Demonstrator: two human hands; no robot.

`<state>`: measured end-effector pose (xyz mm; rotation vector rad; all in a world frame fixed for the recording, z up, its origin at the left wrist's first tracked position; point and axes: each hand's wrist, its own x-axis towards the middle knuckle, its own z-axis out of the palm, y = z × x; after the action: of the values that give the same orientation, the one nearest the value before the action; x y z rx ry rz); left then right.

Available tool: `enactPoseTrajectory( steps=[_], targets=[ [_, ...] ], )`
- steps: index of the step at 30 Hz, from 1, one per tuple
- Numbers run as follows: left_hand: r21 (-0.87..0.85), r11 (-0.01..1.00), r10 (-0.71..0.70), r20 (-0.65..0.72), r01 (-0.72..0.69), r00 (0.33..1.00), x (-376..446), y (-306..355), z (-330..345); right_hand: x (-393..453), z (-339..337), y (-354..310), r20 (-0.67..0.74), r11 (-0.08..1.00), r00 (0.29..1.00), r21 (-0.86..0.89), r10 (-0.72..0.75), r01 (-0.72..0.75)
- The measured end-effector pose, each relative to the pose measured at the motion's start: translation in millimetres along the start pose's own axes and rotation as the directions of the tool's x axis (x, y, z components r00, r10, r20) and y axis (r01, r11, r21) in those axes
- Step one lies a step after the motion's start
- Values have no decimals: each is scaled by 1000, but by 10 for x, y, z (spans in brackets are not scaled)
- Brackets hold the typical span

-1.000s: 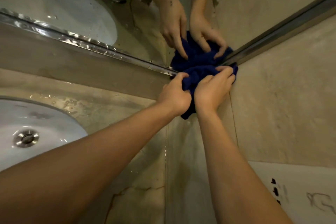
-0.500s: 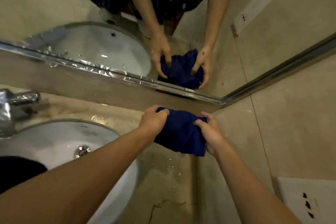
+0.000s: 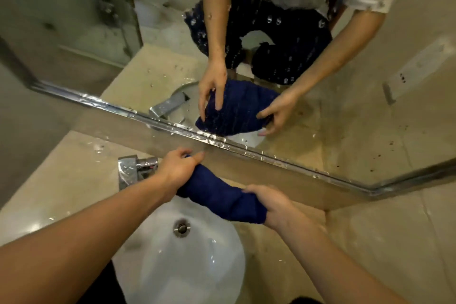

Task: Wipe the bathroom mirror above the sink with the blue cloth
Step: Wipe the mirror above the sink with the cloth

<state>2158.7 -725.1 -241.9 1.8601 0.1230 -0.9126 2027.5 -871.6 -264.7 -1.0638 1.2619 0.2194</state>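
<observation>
White sink basin (image 3: 197,261) below the hands, wet, holding only its chrome drain (image 3: 181,228). Chrome faucet (image 3: 134,170) just left of the left fingers, on the beige stone counter (image 3: 61,180). Bathroom mirror (image 3: 320,96) beyond the fingertips, spotted with droplets, edged by a chrome frame strip (image 3: 246,149) running close past the left knuckles; glass not touched by the cloth. Reflected in the glass: the same two hands and cloth, a toilet and a glass shower partition.

Blue cloth (image 3: 222,196) bunched into a roll, stretched between both hands above the back rim of the basin. Left hand (image 3: 176,170) at the far end, fingers curled shut around the cloth, index finger extended toward the frame strip. Right hand (image 3: 274,205) at the near end, fingers wrapped under and thumb pressed on top, clamping the cloth. Both forearms reaching forward from the lower corners, wrists angled inward toward each other.
</observation>
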Motion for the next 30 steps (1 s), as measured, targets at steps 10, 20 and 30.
enactPoseTrajectory(
  steps=[10, 20, 30],
  targets=[
    [-267, 850, -456, 54, 453, 888, -241, -184, -1167, 136, 1262, -217, 377, 912, 878, 387, -293, 138],
    [-407, 885, -339, -235, 225, 911, -642, -143, -2478, -635, 2513, -188, 512, 918, 827, 165, 233, -361],
    [-288, 956, -70, -428, -63, 901, 201, -79, -3558, -489, 3865, -351, 377, 983, 926, 175, -12, -58]
  ],
)
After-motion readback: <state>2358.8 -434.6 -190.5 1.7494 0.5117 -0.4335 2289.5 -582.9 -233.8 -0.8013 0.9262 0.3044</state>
